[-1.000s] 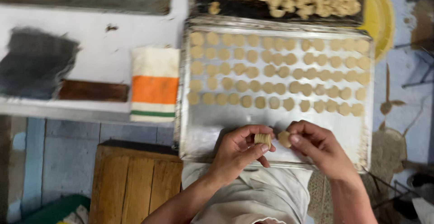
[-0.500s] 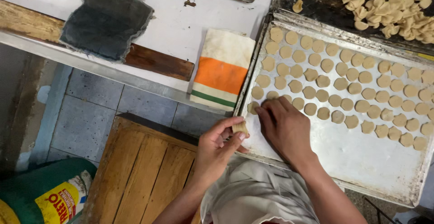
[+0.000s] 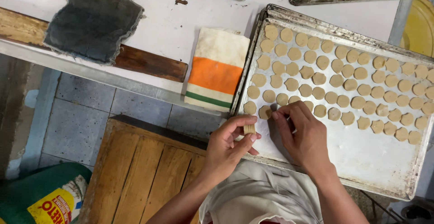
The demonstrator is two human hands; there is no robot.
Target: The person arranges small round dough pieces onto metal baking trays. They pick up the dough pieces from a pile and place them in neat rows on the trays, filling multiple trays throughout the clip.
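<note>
Rows of dough discs (image 3: 332, 77) filled the baking tray's (image 3: 361, 160) far half — the near half lay bare. Left hand (image 3: 228, 145) pinched a stack of discs (image 3: 249, 128); right hand's (image 3: 305, 135) fingertips pressed one down.

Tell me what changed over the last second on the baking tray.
The right hand moved from the tray's near edge to the left end of the dough rounds. The left hand kept its grip on a small stack of rounds. The tray and striped cloth stayed put.
</note>
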